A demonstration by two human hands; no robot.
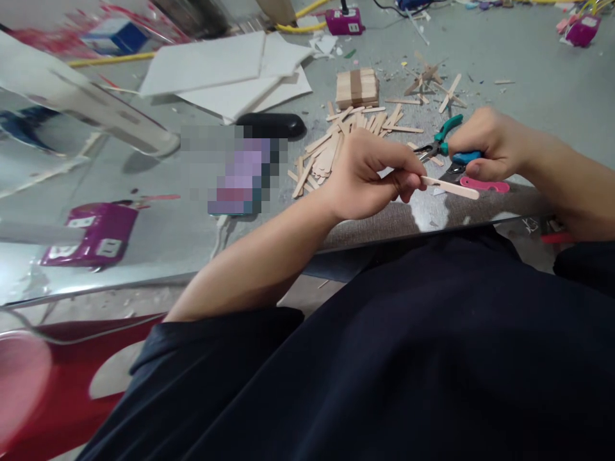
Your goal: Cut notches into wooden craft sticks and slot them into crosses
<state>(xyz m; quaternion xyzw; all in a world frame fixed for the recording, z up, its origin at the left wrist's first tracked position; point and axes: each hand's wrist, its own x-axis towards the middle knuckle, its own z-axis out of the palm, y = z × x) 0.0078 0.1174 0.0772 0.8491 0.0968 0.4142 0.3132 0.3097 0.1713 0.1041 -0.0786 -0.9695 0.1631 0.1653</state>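
My left hand (372, 176) pinches a wooden craft stick (456, 188) by one end, its other end pointing right above the table's front edge. A small notch shows in the stick's upper edge. My right hand (490, 144) is closed around a blue-handled cutting tool (467, 157) with dark metal jaws; the fingers partly hide it. Just beyond lie teal-handled pliers (441, 137), close to the right hand's fingers. Below the right hand is a flat pink piece (485, 184) with a wavy edge. A pile of loose craft sticks (331, 144) lies behind my left hand.
A banded bundle of sticks (357, 88) sits behind the pile. Left of it are a black case (273, 125), a phone (243, 176) with a cable, and white foam sheets (206, 64). A purple box (96, 234) stands far left. A red stool (72, 384) is below.
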